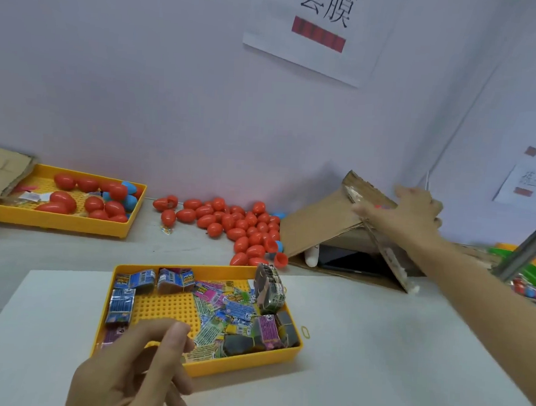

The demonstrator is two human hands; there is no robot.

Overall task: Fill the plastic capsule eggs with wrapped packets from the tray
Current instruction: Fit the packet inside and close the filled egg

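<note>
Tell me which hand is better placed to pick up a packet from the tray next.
Left. The left hand hovers over the packet tray, holding nothing visible. The right hand is stretched far off over the cardboard box.

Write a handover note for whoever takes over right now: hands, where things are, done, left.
Left hand: hovers over the near edge of the packet tray, fingers loosely curled, holding nothing.
Right hand: stretched out to the cardboard box flap at the far right; blurred, grip unclear.
Packets: loose and in bundles in the near tray.
Eggs: red pile against the wall, more in the far-left tray.
Done: cannot tell which eggs are filled.
Left: pick a packet, take an egg, fill, close.
</note>
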